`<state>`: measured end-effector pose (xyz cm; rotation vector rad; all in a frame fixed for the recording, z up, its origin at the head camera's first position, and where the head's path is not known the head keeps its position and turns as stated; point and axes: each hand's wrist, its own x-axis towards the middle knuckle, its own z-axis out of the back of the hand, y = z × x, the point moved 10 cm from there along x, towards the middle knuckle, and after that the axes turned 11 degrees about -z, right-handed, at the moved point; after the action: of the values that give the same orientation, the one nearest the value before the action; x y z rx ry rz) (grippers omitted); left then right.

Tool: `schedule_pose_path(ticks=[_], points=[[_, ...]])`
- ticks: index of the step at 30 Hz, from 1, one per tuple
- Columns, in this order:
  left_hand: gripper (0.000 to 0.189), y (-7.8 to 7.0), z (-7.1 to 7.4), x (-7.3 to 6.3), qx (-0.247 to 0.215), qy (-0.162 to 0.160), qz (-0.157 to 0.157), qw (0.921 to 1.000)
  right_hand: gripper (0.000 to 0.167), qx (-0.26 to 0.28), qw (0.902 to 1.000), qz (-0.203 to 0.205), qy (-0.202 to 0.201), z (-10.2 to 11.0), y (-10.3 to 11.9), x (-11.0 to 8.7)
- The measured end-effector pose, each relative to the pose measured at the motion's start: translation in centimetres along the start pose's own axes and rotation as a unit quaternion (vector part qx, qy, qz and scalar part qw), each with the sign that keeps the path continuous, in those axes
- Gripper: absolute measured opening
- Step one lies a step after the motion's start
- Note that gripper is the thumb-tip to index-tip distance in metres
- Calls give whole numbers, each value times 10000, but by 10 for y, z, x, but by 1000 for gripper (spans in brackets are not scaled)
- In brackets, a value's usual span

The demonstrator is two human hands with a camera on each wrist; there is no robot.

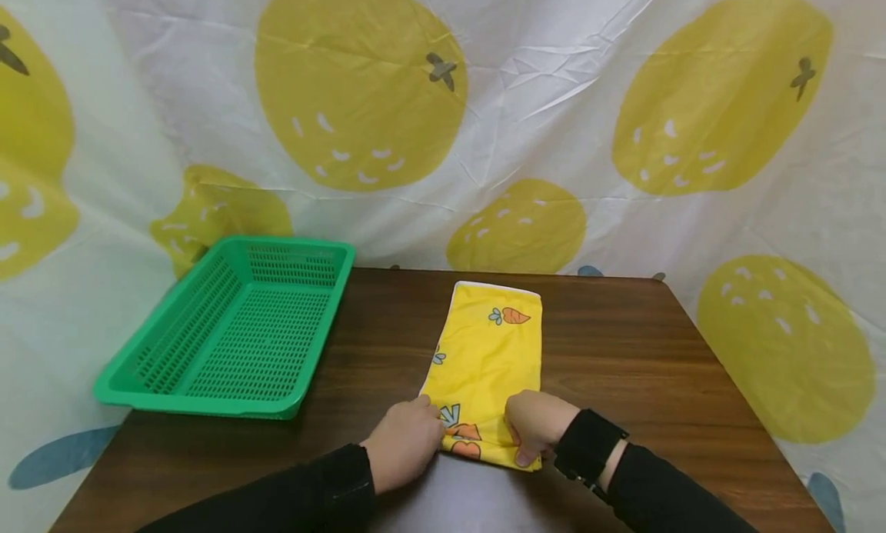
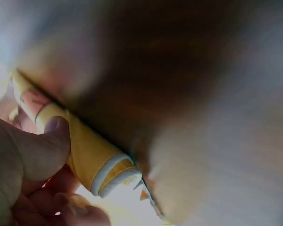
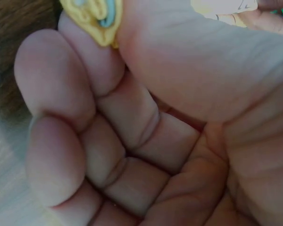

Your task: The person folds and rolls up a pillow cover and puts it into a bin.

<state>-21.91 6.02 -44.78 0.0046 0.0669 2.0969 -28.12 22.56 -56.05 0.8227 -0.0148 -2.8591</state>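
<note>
A yellow cloth point(image 1: 484, 356) printed with carrots lies lengthwise on the table, a white edge along its far end and left side. Its near end is rolled or folded over. My left hand point(image 1: 407, 441) grips the left end of that roll; in the left wrist view the thumb lies on the rolled cloth point(image 2: 92, 146), whose layered white edging shows at the end. At the roll's right end, my right hand point(image 1: 543, 425) pinches the near corner. The right wrist view shows curled fingers point(image 3: 52, 75) and a bit of cloth point(image 3: 101, 23) between thumb and finger.
A green plastic basket point(image 1: 298, 402) with slotted sides stands at the left of the brown wooden table point(image 1: 623, 348). Behind the table hangs a white curtain point(image 1: 526, 79) with yellow fruit prints. A black band point(image 1: 588, 444) is round the right wrist.
</note>
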Motion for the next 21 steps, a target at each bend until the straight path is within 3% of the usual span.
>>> schedule_pose_path(ticks=[5,10,14,17,21], points=[[16,21,-3,12,-972,49,436,9943,41,60,10000,-77,10,8,6,-12],[24,33,-12,26,-1067,383,466,9925,39,307,9984,-452,-164,45,26,-56],[25,35,-13,27,-1210,445,518,9903,39,698,9932,-427,-830,62,33,-85],[25,33,-8,25,-1384,362,568,9881,32,782,9867,138,-1421,60,42,-102],[30,33,-7,26,-1579,298,646,9849,25,19,9603,855,-2655,53,60,-133]])
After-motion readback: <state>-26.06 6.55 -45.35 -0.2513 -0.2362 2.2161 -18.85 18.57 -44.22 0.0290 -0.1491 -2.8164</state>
